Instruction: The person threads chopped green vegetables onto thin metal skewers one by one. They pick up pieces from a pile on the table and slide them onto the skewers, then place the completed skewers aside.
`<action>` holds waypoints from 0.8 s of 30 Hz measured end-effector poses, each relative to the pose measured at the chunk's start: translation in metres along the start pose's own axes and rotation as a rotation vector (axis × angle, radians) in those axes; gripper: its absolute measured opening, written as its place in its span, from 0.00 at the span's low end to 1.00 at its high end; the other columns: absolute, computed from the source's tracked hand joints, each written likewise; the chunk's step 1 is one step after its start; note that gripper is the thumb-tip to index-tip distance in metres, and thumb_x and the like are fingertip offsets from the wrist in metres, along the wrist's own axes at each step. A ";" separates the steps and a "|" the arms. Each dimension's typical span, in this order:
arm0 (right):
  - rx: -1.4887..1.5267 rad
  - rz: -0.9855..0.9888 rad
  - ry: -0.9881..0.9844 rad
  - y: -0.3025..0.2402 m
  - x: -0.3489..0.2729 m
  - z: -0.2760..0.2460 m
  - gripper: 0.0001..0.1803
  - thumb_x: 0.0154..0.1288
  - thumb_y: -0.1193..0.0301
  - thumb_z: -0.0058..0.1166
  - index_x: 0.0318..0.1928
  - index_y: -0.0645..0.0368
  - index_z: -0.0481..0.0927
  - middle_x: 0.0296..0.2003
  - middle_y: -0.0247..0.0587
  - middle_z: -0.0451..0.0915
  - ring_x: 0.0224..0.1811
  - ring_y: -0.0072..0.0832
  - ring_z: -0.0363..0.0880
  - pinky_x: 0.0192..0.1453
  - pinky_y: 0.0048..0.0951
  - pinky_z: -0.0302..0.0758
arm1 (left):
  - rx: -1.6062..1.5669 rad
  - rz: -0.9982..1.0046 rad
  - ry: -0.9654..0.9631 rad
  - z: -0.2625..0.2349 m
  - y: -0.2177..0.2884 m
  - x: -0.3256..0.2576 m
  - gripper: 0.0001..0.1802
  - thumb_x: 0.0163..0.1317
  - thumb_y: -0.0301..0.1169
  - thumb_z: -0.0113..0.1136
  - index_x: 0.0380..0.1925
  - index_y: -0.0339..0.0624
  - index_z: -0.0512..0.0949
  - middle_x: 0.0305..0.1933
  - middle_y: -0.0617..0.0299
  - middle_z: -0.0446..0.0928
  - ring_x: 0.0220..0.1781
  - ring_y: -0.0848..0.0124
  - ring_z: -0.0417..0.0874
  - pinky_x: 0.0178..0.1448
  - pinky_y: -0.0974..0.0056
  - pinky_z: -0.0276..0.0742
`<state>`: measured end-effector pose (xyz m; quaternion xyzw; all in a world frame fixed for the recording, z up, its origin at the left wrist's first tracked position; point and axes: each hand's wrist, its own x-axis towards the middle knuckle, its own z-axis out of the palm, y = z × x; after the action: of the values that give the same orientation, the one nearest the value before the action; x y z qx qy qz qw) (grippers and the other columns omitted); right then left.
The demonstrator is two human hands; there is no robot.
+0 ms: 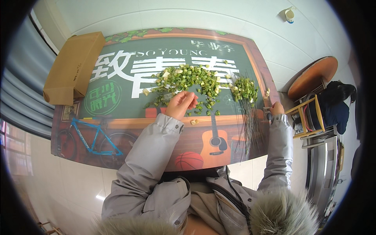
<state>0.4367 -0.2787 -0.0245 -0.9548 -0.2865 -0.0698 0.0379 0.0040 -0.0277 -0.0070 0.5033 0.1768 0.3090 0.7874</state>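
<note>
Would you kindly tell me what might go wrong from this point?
The thin skewers point their bare ends toward the near edge of the table, so the right sleeve might catch them. The left hand is close beside the loose green pieces and could scatter some.

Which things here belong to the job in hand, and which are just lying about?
Job, by the look of it:
chopped green pieces, by the left hand
thin sticks, nearer the right hand

Just about:
cardboard box
wooden chair
</note>
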 end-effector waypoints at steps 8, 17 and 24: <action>0.092 -0.137 0.223 -0.020 -0.010 -0.016 0.10 0.49 0.68 0.54 0.28 0.63 0.73 0.27 0.54 0.77 0.34 0.49 0.76 0.39 0.43 0.72 | -0.004 -0.011 -0.008 0.001 0.002 -0.001 0.13 0.66 0.38 0.49 0.32 0.39 0.74 0.28 0.67 0.74 0.30 0.79 0.72 0.36 0.73 0.67; 0.238 -0.091 0.113 -0.073 -0.009 -0.003 0.18 0.51 0.60 0.56 0.27 0.65 0.75 0.25 0.56 0.77 0.30 0.49 0.77 0.35 0.42 0.72 | -0.013 -0.022 -0.010 0.002 0.004 -0.001 0.13 0.66 0.38 0.49 0.32 0.40 0.74 0.28 0.67 0.74 0.30 0.80 0.72 0.36 0.73 0.67; 0.524 -0.231 -0.007 -0.084 -0.022 -0.016 0.11 0.56 0.66 0.55 0.32 0.63 0.76 0.26 0.52 0.78 0.29 0.43 0.77 0.33 0.38 0.72 | -0.010 -0.016 0.002 0.003 0.005 -0.002 0.14 0.66 0.40 0.49 0.32 0.40 0.75 0.28 0.67 0.74 0.30 0.79 0.72 0.36 0.73 0.67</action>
<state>0.3705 -0.2226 -0.0098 -0.8737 -0.4018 0.0061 0.2743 0.0028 -0.0299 -0.0015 0.4975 0.1797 0.3042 0.7922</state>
